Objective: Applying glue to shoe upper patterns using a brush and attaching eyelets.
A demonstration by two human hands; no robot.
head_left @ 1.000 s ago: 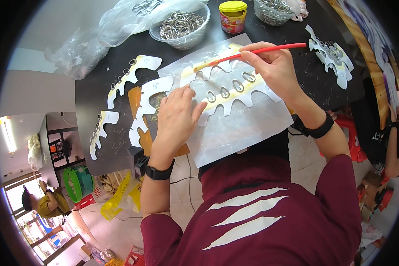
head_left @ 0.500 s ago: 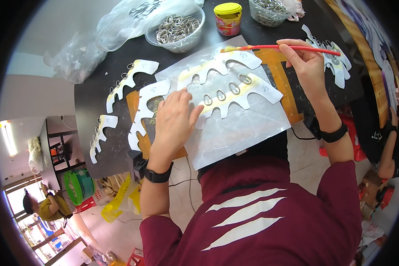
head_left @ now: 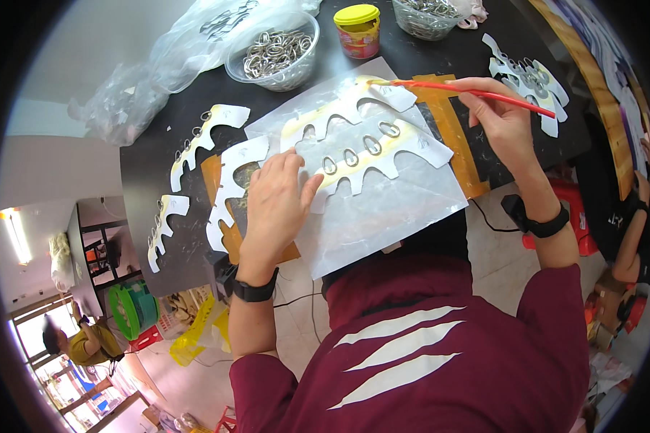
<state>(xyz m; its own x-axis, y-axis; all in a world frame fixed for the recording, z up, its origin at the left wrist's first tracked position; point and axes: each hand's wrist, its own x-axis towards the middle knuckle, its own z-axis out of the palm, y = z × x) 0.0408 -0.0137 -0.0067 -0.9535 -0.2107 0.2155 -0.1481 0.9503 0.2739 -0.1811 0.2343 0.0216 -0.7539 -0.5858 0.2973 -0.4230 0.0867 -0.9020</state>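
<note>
My right hand (head_left: 500, 124) is closed round the handle of a thin red brush (head_left: 477, 92). The bristle end touches the upper edge of a white scalloped piece (head_left: 339, 108) smeared with yellow. Below it, on the same translucent sheet (head_left: 383, 224), lies a second scalloped piece (head_left: 419, 144) with several oval metal rings (head_left: 372, 145) along its yellow band. My left hand (head_left: 278, 198) rests palm down with fingers apart at the sheet's left side, partly over another white cut piece (head_left: 222, 195); its fingertips are near the left ends of the two pieces.
Two ringed pieces (head_left: 224, 115) lie at the left of the dark table (head_left: 141, 166); more are stacked (head_left: 531, 83) at the right. Behind stand a clear bowl of metal rings (head_left: 296, 68), a yellow-lidded tub (head_left: 359, 40) and another bowl (head_left: 426, 25). A plastic bag (head_left: 126, 112) lies back left.
The brush tip has moved a little to the right along the upper piece, and my right hand has come slightly lower. My left hand stays in place. The whole view has shifted slightly.
</note>
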